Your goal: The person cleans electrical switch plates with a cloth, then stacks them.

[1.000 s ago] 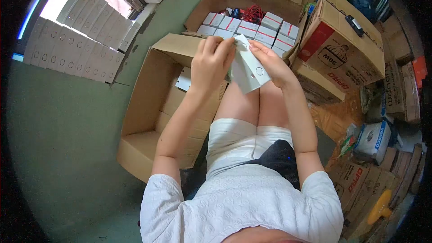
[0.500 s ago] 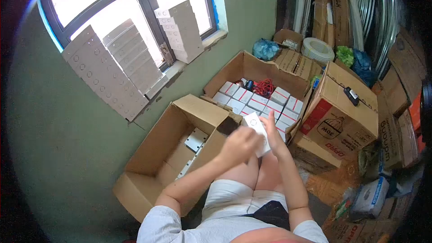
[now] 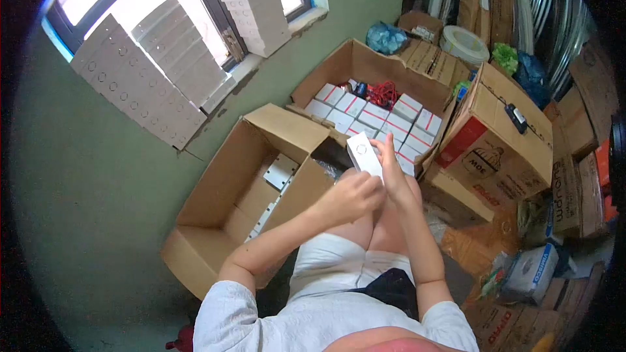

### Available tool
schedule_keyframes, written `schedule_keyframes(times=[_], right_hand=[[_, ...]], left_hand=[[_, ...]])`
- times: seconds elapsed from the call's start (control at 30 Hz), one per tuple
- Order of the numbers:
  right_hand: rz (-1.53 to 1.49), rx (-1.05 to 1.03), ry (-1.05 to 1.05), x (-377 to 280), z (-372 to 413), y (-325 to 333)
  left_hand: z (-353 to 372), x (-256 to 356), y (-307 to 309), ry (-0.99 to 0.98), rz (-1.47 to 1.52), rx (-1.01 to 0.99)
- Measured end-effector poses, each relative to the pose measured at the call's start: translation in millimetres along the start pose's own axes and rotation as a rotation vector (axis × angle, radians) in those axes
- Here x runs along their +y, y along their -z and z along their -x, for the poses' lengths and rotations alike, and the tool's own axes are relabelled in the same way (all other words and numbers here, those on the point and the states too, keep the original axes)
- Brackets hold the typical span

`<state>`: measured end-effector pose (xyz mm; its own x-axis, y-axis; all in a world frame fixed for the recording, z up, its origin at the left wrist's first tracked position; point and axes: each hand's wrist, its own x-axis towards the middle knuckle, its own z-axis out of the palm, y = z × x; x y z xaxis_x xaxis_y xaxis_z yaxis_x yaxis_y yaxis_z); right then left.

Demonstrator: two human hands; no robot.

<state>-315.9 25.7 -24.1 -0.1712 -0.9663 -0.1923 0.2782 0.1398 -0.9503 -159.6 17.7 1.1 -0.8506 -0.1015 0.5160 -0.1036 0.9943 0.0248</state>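
Above my lap I hold a slim white box [image 3: 366, 156] with round ring marks on its face, tilted with its far end up. My right hand [image 3: 392, 171] grips its right side, with fingers stretched up along it. My left hand [image 3: 355, 195] is closed at the box's near end, its knuckles up; what its fingers pinch, if anything, is hidden. Just beyond my hands, several white cartons with red stripes [image 3: 374, 115] fill a large open cardboard box [image 3: 417, 73]. To my left, another open cardboard box [image 3: 218, 186] contains white plates with dark holes [image 3: 280, 172].
White ring-marked boxes stand stacked on the windowsill [image 3: 254, 10] and against the wall [image 3: 137, 85]. Red wire [image 3: 383, 94] lies among the cartons. On my right is a closed carton [image 3: 499, 146] with a small black device [image 3: 516, 118] on top. Coiled tubing [image 3: 464, 44] stands behind.
My left hand has moved down toward the box's near end, uncovering more of its face. The box's far end is raised. My view has shifted slightly.
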Motion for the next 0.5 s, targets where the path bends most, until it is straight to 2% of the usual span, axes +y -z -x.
schedule_keyframes(times=[0.07,0.13,0.2,0.3,0.4,0.47,0.5], right_hand=[[0.048,0.047,-0.014,-19,17,-7],[0.22,-0.02,0.132,-10,14,3],[0.274,-0.011,0.16,-12,24,-6],[0.278,-0.029,0.169,-6,20,-5],[0.292,-0.007,0.183,-4,16,-7],[0.342,0.048,0.21,1,20,-11],[0.334,0.014,0.225,4,19,-11]], left_hand=[[-3,-16,3,0.146,-0.029,0.183],[-6,-34,5,0.456,-0.001,0.251],[-10,-45,10,0.617,0.025,0.325],[-5,-36,12,0.56,0.058,0.396],[-2,-32,18,0.491,0.122,0.336],[6,-50,7,0.515,0.136,0.364],[8,-60,2,0.632,0.274,0.326]])
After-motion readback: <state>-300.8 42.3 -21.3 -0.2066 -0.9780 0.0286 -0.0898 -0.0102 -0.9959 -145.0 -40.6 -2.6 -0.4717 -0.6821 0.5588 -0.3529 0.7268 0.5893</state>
